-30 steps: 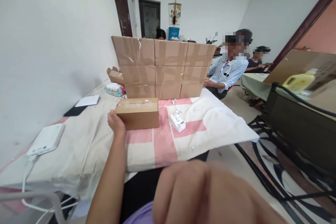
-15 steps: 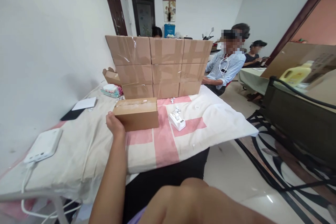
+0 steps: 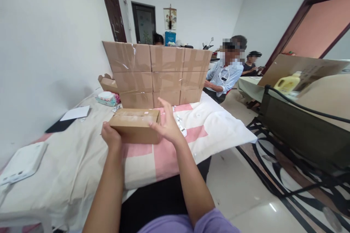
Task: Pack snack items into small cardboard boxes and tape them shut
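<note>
A closed brown cardboard box (image 3: pixel 136 133) lies on the cloth in front of me, its taped flap seam facing up. My left hand (image 3: pixel 111 134) grips its left end, with the fingertips hidden around the far side. By the right end is my right hand (image 3: pixel 167 123), open, thumb and fingers spread. Its thumb reaches over the box's right front edge; whether it touches the cardboard I cannot tell. Just beyond my right wrist, partly covered, sits a small white device (image 3: pixel 182 129).
Several taped cartons (image 3: pixel 165 69) form a wall at the back. To the left are a wipes packet (image 3: pixel 107 97), white paper (image 3: pixel 75 113) on a dark flat item, and a white power bank (image 3: pixel 23 163). A person (image 3: pixel 225 76) sits beyond the right side; others sit farther back.
My right hand has come up from the bottom foreground to the box's right end. The view has shifted slightly. My left hand stays on the box's left end.
</note>
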Available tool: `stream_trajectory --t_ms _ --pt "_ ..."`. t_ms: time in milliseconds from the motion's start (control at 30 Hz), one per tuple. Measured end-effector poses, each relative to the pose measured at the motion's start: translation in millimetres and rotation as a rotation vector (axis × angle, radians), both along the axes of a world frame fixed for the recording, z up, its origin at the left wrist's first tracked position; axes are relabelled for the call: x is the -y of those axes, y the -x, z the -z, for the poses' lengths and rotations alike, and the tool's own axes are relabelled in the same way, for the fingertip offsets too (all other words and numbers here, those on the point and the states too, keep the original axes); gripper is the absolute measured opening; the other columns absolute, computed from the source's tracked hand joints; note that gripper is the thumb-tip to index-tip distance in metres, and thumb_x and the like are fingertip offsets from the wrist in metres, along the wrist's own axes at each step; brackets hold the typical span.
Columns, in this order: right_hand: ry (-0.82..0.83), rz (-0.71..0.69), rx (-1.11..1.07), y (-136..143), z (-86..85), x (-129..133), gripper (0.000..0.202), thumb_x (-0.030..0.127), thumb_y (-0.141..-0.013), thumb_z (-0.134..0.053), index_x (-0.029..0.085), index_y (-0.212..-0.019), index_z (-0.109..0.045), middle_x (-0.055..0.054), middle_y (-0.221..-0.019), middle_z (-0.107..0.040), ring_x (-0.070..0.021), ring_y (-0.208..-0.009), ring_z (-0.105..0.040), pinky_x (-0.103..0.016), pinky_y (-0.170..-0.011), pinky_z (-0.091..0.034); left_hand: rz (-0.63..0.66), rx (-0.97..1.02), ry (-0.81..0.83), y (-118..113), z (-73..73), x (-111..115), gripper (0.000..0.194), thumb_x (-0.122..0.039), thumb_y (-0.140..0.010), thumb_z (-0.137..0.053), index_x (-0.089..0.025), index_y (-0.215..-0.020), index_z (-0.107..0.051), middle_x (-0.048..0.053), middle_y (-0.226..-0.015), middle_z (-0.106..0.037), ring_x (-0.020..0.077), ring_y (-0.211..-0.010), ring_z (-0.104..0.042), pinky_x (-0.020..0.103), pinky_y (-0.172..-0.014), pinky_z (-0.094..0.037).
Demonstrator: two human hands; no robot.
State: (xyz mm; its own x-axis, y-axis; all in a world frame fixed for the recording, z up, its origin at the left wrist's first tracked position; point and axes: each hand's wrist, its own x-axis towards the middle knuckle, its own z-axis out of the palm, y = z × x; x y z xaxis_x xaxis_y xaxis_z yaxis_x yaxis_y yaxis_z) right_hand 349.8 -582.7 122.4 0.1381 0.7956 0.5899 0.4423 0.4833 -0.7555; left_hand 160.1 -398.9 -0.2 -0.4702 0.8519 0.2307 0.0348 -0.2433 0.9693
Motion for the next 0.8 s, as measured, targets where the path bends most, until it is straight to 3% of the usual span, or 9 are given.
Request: stream_trajectory --t_ms 100,167,233,333,500,667,800 --pt "0.317 -0.024 0.166 -14 46.8 -30 0.125 0.063 -0.062 -0.088 0.035 -0.163 -0.02 -0.011 -0.172 -0.007 -0.0404 -0.16 -0.007 -0.062 -0.126 -0.021 -0.05 0.046 0.051 -2 -0.4 -1 0.048 -0.063 -0.093 -0.036 -0.023 -0.076 -0.054 0.006 -0.08 -0.061 0.0287 -0.086 -0.06 0.049 -0.095 -0.051" --pt "0.338 -0.017 0.181 -17 69.1 -38 0.13 0.058 -0.062 -0.09 0.034 -0.165 -0.014 -0.012 -0.173 0.002 -0.0378 -0.161 -0.003 -0.058 -0.128 -0.02 -0.057 0.055 0.07 -3 -0.7 -2 0.048 -0.062 -0.093 -0.037 -0.022 -0.076 -0.057 0.007 -0.081 -0.062 0.0297 -0.086 -0.06 0.052 -0.097 -0.049" --pt "0.328 -0.009 0.155 -19 79.1 -40 0.133 0.058 -0.065 -0.088 0.033 -0.166 -0.007 -0.013 -0.173 0.001 -0.0355 -0.161 -0.006 -0.055 -0.128 -0.022 -0.058 0.06 0.079 -3 -0.7 -2 0.047 -0.061 -0.094 -0.038 -0.022 -0.077 -0.059 0.008 -0.083 -0.063 0.0296 -0.086 -0.06 0.052 -0.097 -0.049" --pt "0.354 -0.034 0.117 -24 79.6 -40 0.136 0.057 -0.065 -0.089 0.035 -0.166 -0.001 -0.014 -0.17 -0.012 -0.0348 -0.158 -0.02 -0.054 -0.126 -0.028 -0.056 0.071 0.087 -2 0.3 -3 0.047 -0.059 -0.095 -0.038 -0.02 -0.079 -0.059 0.007 -0.085 -0.065 0.0282 -0.087 -0.059 0.051 -0.096 -0.049" --pt "0.338 -0.066 0.106 -32 79.2 -40 0.128 0.05 -0.061 -0.091 0.034 -0.164 -0.017 -0.013 -0.164 -0.028 -0.0336 -0.15 -0.036 -0.05 -0.123 -0.034 -0.03 0.105 0.092 -3 1.9 -1 0.05 -0.062 -0.095 -0.039 -0.019 -0.082 -0.061 0.007 -0.087 -0.066 0.0268 -0.088 -0.06 0.047 -0.091 -0.05" --pt "0.186 -0.024 0.018 -32 81.4 -40 0.11 0.044 -0.059 -0.092 0.03 -0.154 -0.037 -0.011 -0.152 -0.043 -0.0312 -0.141 -0.045 -0.048 -0.12 -0.038 0.026 0.141 0.103 -5 2.4 0 0.061 -0.069 -0.094 -0.023 -0.02 -0.084 -0.059 0.007 -0.086 -0.065 0.0236 -0.084 -0.061 0.038 -0.077 -0.051" --pt "0.048 0.102 -0.151 -43 71.8 -36 0.105 0.045 -0.064 -0.088 0.027 -0.152 -0.034 -0.013 -0.152 -0.044 -0.0301 -0.136 -0.05 -0.045 -0.111 -0.048 0.116 0.113 0.104 -5 4.0 -6 0.065 -0.063 -0.091 -0.011 -0.019 -0.082 -0.057 0.006 -0.082 -0.063 0.0181 -0.073 -0.059 0.029 -0.062 -0.044"
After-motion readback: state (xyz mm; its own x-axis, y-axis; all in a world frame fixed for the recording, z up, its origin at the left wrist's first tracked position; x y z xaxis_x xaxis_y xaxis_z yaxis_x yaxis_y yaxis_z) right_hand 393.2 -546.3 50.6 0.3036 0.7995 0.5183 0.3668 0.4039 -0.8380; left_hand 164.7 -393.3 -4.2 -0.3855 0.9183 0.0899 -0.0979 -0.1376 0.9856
